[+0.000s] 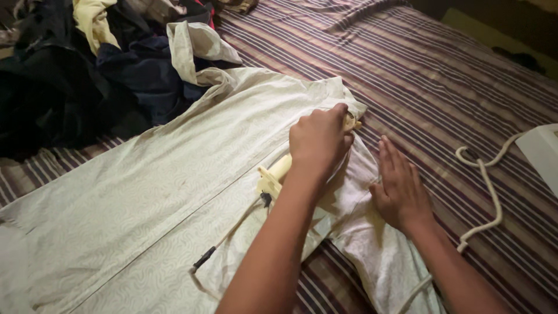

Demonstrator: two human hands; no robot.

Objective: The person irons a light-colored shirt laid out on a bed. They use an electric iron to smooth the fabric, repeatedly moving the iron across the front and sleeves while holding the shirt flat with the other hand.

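A cream patterned shirt (151,192) lies spread flat on a bed with a purple striped sheet (442,87). My left hand (318,141) is closed around the handle of a pale yellow iron (278,172), which rests on the shirt near its collar end. Most of the iron is hidden under that hand. Just to the right, my right hand (400,189) lies flat with fingers spread, pressing down a sleeve of the shirt (372,250). The iron's cord (228,235) trails back across the shirt toward me.
A heap of dark and yellow clothes (87,70) sits at the upper left of the bed. A white cord (491,195) loops over the sheet on the right, near a white object (543,154) at the right edge.
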